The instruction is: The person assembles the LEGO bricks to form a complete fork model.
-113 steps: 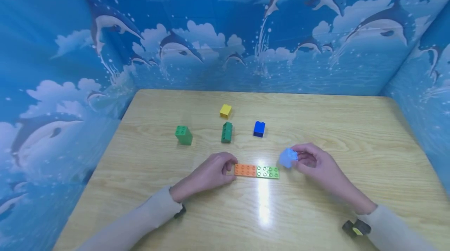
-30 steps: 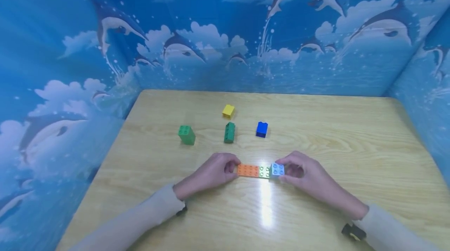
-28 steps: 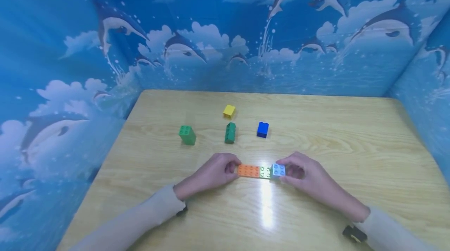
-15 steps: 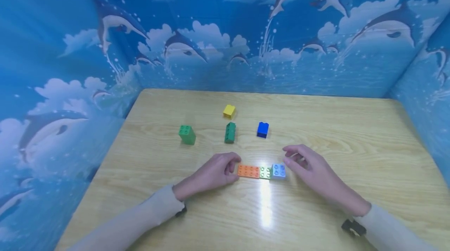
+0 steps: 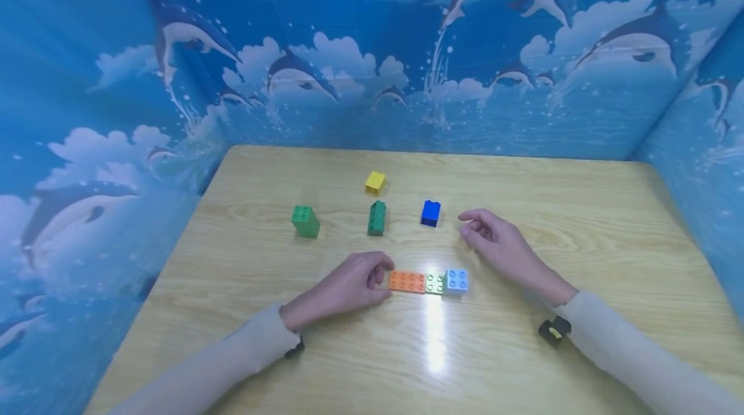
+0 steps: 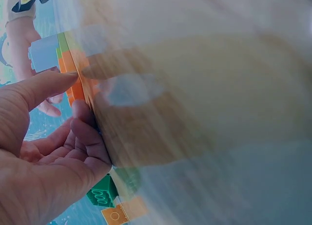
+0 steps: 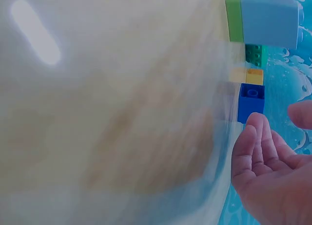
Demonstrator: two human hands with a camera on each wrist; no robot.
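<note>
A flat orange brick lies end to end with a light green flat brick on the table. A light blue brick sits on the right end of the light green one, studs up. My left hand pinches the orange brick's left end between thumb and fingers, seen closely in the left wrist view. My right hand holds nothing, its fingers loosely bent. It is just right of the dark blue brick, apart from it, and the same brick appears beyond the fingertips in the right wrist view.
On the wooden table also stand a tall green brick, a dark green brick lying on its side and a yellow brick further back. A blue dolphin-print sheet surrounds the table's back and sides.
My right hand has set the light blue brick on the light green one, let go and moved away towards the dark blue brick. The left hand stays at the orange brick's end.
</note>
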